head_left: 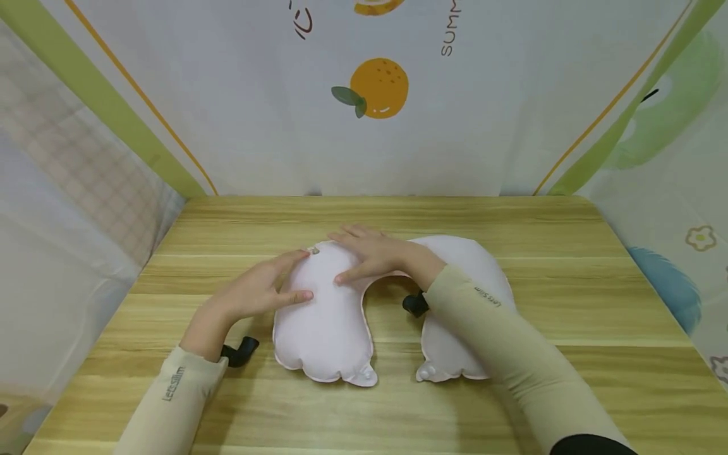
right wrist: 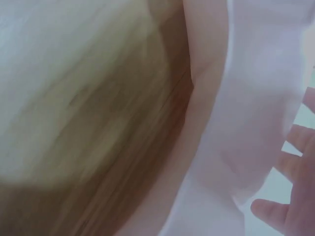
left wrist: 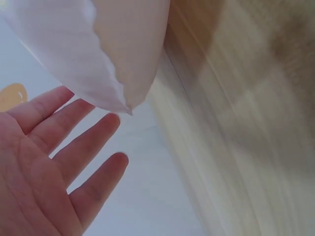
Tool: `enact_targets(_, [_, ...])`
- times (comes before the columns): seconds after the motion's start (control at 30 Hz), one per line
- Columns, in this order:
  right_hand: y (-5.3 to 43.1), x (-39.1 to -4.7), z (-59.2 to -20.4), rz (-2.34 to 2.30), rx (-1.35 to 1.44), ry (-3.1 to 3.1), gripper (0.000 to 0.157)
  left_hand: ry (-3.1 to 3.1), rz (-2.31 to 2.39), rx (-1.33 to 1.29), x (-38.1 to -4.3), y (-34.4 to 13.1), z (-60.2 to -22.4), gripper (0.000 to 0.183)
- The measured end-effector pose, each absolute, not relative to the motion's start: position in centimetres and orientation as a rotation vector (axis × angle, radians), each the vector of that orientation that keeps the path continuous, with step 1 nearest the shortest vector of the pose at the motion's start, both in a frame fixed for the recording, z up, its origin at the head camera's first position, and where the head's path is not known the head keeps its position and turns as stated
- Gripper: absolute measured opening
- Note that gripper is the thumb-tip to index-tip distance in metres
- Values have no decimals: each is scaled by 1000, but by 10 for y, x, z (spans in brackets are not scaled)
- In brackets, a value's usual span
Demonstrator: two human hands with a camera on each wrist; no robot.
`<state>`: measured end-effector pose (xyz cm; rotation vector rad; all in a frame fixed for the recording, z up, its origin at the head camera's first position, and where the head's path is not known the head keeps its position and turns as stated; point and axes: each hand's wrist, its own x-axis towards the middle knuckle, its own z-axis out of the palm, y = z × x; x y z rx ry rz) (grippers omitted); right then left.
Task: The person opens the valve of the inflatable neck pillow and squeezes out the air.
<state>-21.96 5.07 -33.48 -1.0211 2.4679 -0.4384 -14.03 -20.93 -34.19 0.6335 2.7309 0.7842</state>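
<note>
A pale pink U-shaped inflatable neck pillow (head_left: pixel 324 322) lies puffed up on the wooden table, its two ends toward me. My left hand (head_left: pixel 256 292) is at the left lobe's outer side, fingers extended, with the index fingertip beside a small valve (head_left: pixel 315 251) and the thumb on the top. Across the same lobe's upper part rests my right hand (head_left: pixel 372 253), its fingers spread. In the left wrist view, straight fingers (left wrist: pixel 88 152) lie by the pillow's seamed edge (left wrist: pixel 118 78). The right wrist view has fingertips (right wrist: pixel 270 209) along the pillow's far side (right wrist: pixel 261 108).
The wooden tabletop (head_left: pixel 569 303) surrounds the pillow. A white curtain with an orange print (head_left: pixel 379 88) hangs behind the table's far edge. Black curved pieces (head_left: pixel 241 352) stick out at both wrists, and beige sleeves cover the forearms.
</note>
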Motion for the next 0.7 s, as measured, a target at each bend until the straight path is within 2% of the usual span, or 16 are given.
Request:
enact_targets(0.33, [53,-218,-347,-427,-1063,2477,100,2733,765,705,-132,-200,-343,96])
enact_targets(0.7, [49,-215,-355,-385,-1064,2464,96,2737,721,689,-132,-200,-347,92])
